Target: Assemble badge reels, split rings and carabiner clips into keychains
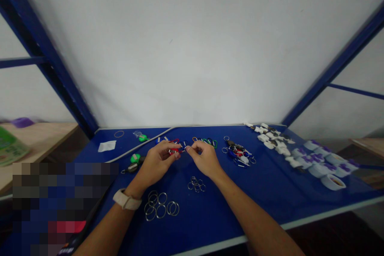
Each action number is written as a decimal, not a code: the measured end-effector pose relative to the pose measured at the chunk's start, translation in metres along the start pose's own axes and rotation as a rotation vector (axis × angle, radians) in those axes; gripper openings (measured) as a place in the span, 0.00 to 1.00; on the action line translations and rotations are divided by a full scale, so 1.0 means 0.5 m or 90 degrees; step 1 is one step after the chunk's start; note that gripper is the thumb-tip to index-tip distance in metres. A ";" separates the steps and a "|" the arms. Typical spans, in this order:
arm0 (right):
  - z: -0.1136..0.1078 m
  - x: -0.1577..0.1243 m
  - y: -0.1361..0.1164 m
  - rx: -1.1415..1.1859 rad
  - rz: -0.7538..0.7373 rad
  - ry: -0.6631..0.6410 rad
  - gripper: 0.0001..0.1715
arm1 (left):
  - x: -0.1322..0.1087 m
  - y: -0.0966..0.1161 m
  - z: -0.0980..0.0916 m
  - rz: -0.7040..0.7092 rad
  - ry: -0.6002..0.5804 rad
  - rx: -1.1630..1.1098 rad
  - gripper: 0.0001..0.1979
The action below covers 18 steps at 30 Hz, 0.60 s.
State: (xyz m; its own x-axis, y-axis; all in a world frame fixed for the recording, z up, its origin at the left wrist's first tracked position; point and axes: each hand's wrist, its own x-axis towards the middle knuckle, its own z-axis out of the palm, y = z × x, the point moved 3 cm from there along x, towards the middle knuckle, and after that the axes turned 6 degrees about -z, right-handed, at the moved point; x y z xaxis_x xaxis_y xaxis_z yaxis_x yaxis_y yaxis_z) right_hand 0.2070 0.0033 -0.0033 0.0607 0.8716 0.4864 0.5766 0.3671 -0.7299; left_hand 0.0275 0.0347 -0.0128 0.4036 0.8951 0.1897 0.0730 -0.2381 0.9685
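Observation:
My left hand [157, 162], with a pale watch band at its wrist, is closed on a small red key-holder piece [175, 151] with silver metal on it. My right hand [206, 161] faces it, thumb and fingers pinched together at the piece's right end; what they grip is too small to make out. Just behind the hands lie coloured carabiners [210, 143]. Small split rings [197, 185] lie in front of the hands, and larger metal rings [161, 211] are nearer me on the left.
Finished-looking keychains [241, 154] lie in a pile right of my hands. Green reels [135, 158] are at left, near a cable [144, 144] and a white paper [107, 146]. White pieces [276, 142] and white tape rolls [333, 182] fill the right side of the blue table [240, 204].

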 end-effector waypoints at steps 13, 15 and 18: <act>-0.001 0.000 0.000 0.046 -0.048 -0.031 0.15 | 0.002 0.004 -0.012 0.006 0.040 -0.025 0.14; 0.008 -0.004 -0.006 0.048 -0.074 -0.075 0.13 | 0.002 0.004 -0.012 0.012 0.030 -0.008 0.14; 0.012 -0.008 -0.007 0.049 -0.077 -0.102 0.14 | 0.002 0.002 -0.015 0.022 0.028 0.023 0.13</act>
State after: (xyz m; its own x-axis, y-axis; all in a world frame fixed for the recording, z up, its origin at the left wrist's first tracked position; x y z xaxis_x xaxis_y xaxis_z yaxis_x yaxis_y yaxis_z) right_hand 0.1997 0.0005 -0.0053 -0.1394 0.8581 0.4943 0.5070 0.4906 -0.7087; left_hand 0.0212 0.0379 -0.0107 0.3662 0.9016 0.2302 0.0935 -0.2818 0.9549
